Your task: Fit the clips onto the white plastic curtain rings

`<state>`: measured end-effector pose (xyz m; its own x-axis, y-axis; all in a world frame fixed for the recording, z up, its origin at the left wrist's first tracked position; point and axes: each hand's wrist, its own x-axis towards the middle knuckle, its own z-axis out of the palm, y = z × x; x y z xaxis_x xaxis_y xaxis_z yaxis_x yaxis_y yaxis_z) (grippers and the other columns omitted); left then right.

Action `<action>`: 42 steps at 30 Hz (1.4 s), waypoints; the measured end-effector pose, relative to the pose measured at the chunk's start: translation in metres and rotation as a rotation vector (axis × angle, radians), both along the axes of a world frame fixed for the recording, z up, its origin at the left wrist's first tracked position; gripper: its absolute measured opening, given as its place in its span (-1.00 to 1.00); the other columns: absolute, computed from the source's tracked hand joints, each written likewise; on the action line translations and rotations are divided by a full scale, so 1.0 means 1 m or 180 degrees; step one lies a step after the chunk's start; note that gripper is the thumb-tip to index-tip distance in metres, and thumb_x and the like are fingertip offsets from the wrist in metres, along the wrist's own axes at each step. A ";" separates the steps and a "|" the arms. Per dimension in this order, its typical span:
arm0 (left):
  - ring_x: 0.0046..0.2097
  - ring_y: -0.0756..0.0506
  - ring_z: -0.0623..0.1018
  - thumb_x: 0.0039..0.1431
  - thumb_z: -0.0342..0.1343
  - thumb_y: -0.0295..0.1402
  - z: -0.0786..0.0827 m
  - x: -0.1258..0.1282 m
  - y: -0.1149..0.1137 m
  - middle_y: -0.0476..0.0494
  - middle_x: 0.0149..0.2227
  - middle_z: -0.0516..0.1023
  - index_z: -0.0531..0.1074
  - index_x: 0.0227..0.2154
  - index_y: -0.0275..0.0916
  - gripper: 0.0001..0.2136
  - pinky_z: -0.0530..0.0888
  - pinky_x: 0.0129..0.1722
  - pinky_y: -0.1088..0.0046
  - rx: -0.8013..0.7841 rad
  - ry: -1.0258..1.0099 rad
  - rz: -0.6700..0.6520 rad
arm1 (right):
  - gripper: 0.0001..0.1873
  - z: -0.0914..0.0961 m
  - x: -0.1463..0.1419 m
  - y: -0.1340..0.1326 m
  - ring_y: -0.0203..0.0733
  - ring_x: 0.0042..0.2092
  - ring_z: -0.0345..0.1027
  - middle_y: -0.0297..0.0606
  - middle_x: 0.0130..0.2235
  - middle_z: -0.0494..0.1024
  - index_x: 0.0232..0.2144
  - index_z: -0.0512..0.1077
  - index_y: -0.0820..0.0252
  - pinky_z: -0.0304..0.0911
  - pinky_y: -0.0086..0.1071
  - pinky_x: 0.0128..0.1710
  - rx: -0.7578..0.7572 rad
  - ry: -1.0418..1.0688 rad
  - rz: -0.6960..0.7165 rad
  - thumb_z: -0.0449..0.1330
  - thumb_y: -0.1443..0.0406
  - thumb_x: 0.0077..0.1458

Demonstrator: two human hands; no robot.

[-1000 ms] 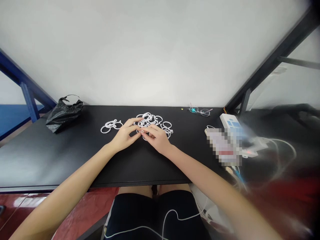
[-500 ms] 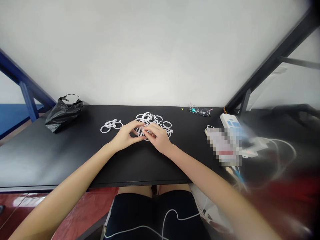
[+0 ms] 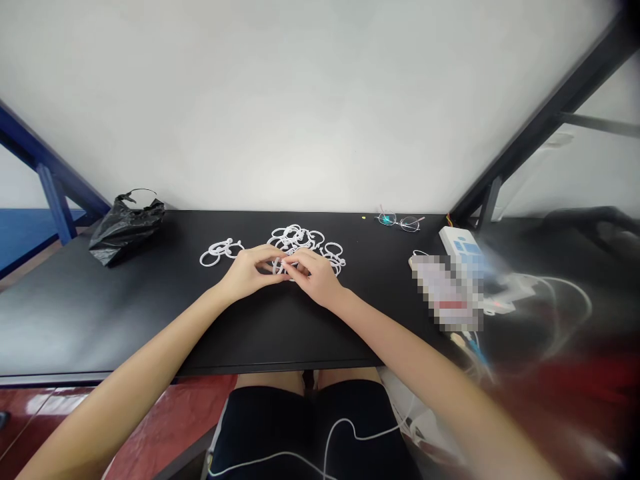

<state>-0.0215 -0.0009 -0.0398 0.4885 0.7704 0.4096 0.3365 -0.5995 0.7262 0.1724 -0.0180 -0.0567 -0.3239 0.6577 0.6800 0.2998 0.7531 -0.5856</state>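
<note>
Both hands meet over the near side of a pile of white plastic rings (image 3: 296,235) on the black table (image 3: 150,313). My left hand (image 3: 253,270) curves its fingers and thumb around a white ring (image 3: 275,266), gripping it from the left. From the right, my right hand (image 3: 315,272) pinches the same ring between thumb and forefinger. Part of the ring is hidden by the fingers. Left of my left hand lies a smaller group of white rings (image 3: 215,251), apart from the pile.
A black plastic bag (image 3: 127,227) stands at the back left. Eyeglasses (image 3: 399,221) lie at the back right. Nearer on the right are a pixelated phone (image 3: 443,290), a white-and-blue box (image 3: 463,250) and white cables (image 3: 565,287). A white cable (image 3: 285,454) crosses my lap.
My left hand's fingers have closed slightly toward my right hand around the ring. The rings on the table stay where they were.
</note>
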 end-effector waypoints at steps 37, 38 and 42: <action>-0.10 -0.29 0.53 0.23 0.00 -0.16 -0.003 -0.053 0.032 -0.26 -0.14 0.56 0.46 -0.12 -0.21 -0.70 0.39 -0.13 0.20 0.0731 0.2561 0.1753 | -0.87 0.000 0.001 -0.002 -0.41 -0.49 0.29 -0.24 -0.21 0.53 -0.32 0.43 0.19 0.29 -0.43 -0.39 -0.0184 -0.0373 -0.0148 0.08 0.35 0.23; -0.10 -0.29 0.53 0.23 0.00 -0.17 -0.002 -0.052 0.031 -0.27 -0.14 0.56 0.46 -0.12 -0.22 -0.70 0.40 -0.13 0.20 0.0707 0.2574 0.1751 | -0.88 0.000 0.001 -0.002 -0.41 -0.49 0.28 -0.24 -0.22 0.53 -0.32 0.42 0.19 0.28 -0.43 -0.39 -0.0178 -0.0378 -0.0146 0.08 0.35 0.23; -0.10 -0.28 0.53 0.22 -0.04 -0.20 -0.004 -0.051 0.031 -0.25 -0.15 0.56 0.48 -0.14 -0.21 -0.71 0.39 -0.10 0.18 0.0709 0.2602 0.1741 | -0.88 0.000 0.001 -0.002 -0.41 -0.49 0.27 -0.26 -0.22 0.52 -0.32 0.42 0.18 0.28 -0.44 -0.39 -0.0180 -0.0427 -0.0146 0.08 0.35 0.23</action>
<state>-0.0729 0.0303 -0.0438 0.2863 0.9196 0.2689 0.9507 -0.3076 0.0400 0.1733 -0.0202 -0.0572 -0.3780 0.7100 0.5941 0.4116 0.7037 -0.5792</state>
